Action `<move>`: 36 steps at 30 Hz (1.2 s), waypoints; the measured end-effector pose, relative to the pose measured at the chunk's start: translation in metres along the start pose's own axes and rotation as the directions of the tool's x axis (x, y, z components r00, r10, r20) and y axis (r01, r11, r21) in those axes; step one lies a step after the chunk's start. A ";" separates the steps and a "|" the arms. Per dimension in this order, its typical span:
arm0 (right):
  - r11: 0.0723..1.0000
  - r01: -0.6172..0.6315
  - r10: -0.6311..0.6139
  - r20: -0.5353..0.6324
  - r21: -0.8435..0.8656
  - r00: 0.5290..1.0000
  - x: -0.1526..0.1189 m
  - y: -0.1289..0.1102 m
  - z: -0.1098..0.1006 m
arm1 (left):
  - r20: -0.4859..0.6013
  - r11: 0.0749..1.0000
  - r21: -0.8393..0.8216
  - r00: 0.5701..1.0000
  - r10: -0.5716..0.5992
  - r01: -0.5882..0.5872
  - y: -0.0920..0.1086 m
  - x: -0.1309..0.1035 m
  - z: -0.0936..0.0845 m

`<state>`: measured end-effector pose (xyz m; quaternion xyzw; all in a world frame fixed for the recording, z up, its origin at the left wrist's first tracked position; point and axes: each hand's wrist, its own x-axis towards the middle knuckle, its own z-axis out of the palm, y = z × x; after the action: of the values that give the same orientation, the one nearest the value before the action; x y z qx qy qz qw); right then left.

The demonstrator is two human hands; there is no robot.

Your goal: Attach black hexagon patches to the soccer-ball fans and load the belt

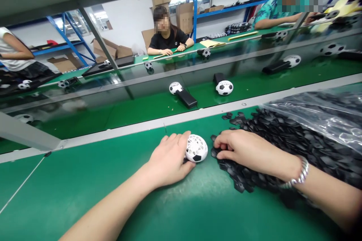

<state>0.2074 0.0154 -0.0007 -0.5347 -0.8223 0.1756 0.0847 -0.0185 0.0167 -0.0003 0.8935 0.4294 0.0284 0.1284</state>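
A soccer-patterned ball [197, 148] is located near the centre of the frame, over the desk [70, 188]. Its white shell is pierced by open cells, and a black patch is seen on its near side. The ball is gripped from its left side by the fingers of the left hand [169, 158]; what lies beneath the palm is hidden.

Just to the right, the fingers of the right hand [249, 152] are curled at the left edge of a pile of black pieces [274, 130]. Whether a piece is pinched cannot be told. Part of the pile is covered by a clear plastic bag [325, 115] at the right of the frame, and a bracelet [303, 169] is worn on the right wrist.

Slipping or rolling of the ball could be caused by a loose one-sided grip on its rounded shell. Two pieces could be lifted together, since they are heaped and overlapping. Loose pieces could be scattered if the pile is brushed by the right forearm or the bracelet.

Beyond the metal rail [135, 127], two handled balls [225, 87] are laid on a green strip [135, 109]. A seated co-worker [169, 41] is seen at upper centre.
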 end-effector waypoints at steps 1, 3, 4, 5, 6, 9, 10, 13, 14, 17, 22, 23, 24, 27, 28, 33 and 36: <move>1.000 0.003 -0.003 -0.003 -0.027 1.000 0.000 0.000 0.003 | 0.003 1.000 -0.008 1.000 0.017 -0.017 -0.002 -0.001 -0.003; 0.999 0.024 -0.024 -0.005 -0.045 1.000 0.000 0.000 0.006 | 0.008 0.998 -0.020 0.998 0.059 -0.059 -0.007 -0.001 -0.008; 0.998 0.043 -0.044 -0.003 -0.045 0.999 0.000 0.001 0.007 | 0.009 0.997 -0.029 0.997 0.076 -0.076 -0.010 -0.001 -0.010; 0.997 0.064 -0.065 -0.005 -0.047 0.998 0.000 0.002 0.007 | 0.008 0.996 -0.038 0.996 0.085 -0.084 -0.012 -0.001 -0.011; 0.995 0.080 -0.081 -0.013 -0.054 0.997 -0.001 0.003 0.007 | 0.003 0.995 -0.048 0.996 0.085 -0.084 -0.014 0.000 -0.012; 0.992 0.101 -0.104 -0.030 -0.074 0.994 -0.003 0.004 0.005 | -0.016 0.994 -0.069 0.996 0.083 -0.083 -0.016 0.001 -0.010; 0.992 0.114 -0.115 -0.018 -0.058 0.993 -0.004 0.003 0.004 | -0.025 0.994 -0.072 0.996 0.084 -0.085 -0.016 0.002 -0.009; 0.983 0.162 -0.165 0.023 0.083 0.986 -0.006 -0.003 0.000 | -0.046 0.993 -0.076 0.995 0.084 -0.087 -0.015 0.003 -0.007; 0.975 0.170 -0.176 0.031 0.142 0.984 -0.006 -0.005 -0.001 | -0.049 0.993 -0.079 0.995 0.086 -0.090 -0.015 0.003 -0.007; 0.950 0.189 -0.201 0.022 0.249 0.979 -0.006 -0.012 -0.003 | -0.047 0.992 -0.093 0.995 0.085 -0.089 -0.017 0.004 -0.007; 0.942 0.275 -0.257 -0.112 0.192 0.960 -0.007 -0.019 0.001 | -0.055 0.995 -0.091 0.998 0.023 -0.028 -0.019 0.001 -0.009; 0.940 0.277 -0.256 -0.124 0.200 0.959 -0.007 -0.020 0.003 | -0.058 0.995 -0.095 0.998 0.023 -0.029 -0.019 0.001 -0.010; 0.936 0.277 -0.254 -0.129 0.217 0.958 -0.007 -0.021 0.004 | -0.058 0.994 -0.105 0.998 0.030 -0.036 -0.018 0.000 -0.011; 0.924 0.279 -0.251 -0.138 0.261 0.958 -0.007 -0.023 0.007 | -0.046 0.986 -0.157 0.997 0.054 -0.061 -0.016 -0.001 -0.013; 0.923 0.271 -0.240 -0.143 0.272 0.960 -0.007 -0.024 0.008 | -0.046 0.983 -0.173 0.997 0.053 -0.061 -0.015 -0.001 -0.013; 0.907 0.233 -0.184 -0.168 0.350 0.968 -0.008 -0.031 0.011 | -0.093 0.980 -0.197 0.995 0.018 -0.036 -0.011 0.000 -0.008; 0.887 0.244 -0.182 -0.188 0.393 0.965 -0.006 -0.034 0.014 | -0.109 0.979 -0.203 0.994 0.006 -0.028 -0.008 0.000 -0.005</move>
<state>0.1766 -0.0054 -0.0007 -0.4224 -0.8118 0.2954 0.2742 -0.0254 0.0228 0.0022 0.8763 0.4229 0.1216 0.1961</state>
